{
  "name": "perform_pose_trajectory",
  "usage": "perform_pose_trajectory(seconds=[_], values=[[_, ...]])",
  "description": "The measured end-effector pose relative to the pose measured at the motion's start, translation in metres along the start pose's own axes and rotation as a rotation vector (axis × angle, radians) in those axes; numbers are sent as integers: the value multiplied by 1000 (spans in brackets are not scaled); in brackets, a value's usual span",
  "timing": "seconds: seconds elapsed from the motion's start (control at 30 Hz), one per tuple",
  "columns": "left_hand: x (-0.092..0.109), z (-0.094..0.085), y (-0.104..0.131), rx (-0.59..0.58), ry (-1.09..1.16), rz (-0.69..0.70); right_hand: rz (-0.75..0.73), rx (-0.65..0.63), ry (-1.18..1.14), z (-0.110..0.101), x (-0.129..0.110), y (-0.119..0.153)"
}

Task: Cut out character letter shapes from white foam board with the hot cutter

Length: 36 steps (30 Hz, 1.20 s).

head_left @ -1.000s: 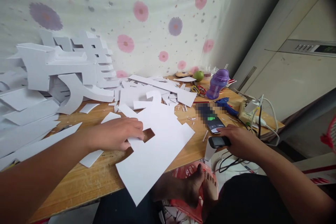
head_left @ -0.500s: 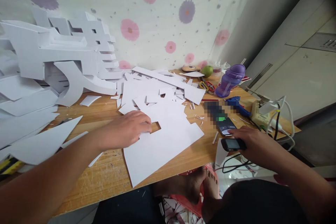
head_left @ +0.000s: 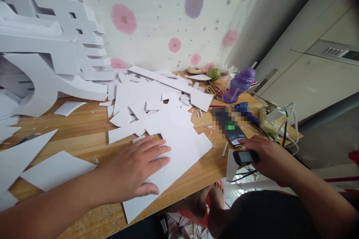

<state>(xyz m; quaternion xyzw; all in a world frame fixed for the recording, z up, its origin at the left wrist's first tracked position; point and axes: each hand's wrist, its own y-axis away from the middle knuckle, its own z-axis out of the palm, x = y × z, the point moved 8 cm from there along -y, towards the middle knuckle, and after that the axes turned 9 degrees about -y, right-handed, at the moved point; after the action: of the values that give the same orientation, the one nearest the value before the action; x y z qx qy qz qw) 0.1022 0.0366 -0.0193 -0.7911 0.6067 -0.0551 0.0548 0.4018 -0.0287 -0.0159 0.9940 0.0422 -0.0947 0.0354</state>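
Observation:
My left hand lies spread, palm down, on a large white sheet with notched edges, near the front of the wooden table. At the right, my right hand has its fingers curled around a small black device with a grey screen. A fingertip of that hand touches the lower end of a phone lying on the table. Smaller white cut pieces overlap behind the large sheet.
A large white cut-out structure stands at the left. Toward the back right are scissors, a green fruit and a purple bottle. A blue glue gun lies beside a power strip with cables.
My left hand has opened flat and moved nearer the front edge of the large sheet. The view has shifted to the right. My right hand stays by the phone.

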Motion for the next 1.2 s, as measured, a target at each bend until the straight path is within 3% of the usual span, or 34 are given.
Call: perform_pose_trajectory(seconds=[0.13,0.53,1.2], values=[[-2,7,2,-28,-37,-22,0,-52,-17,1,-3,-1],[-3,17,4,-158,-85,-56,-14,-48,-2,1,-4,0],[2,3,2,-61,15,-5,6,-53,-8,2,-3,0]])
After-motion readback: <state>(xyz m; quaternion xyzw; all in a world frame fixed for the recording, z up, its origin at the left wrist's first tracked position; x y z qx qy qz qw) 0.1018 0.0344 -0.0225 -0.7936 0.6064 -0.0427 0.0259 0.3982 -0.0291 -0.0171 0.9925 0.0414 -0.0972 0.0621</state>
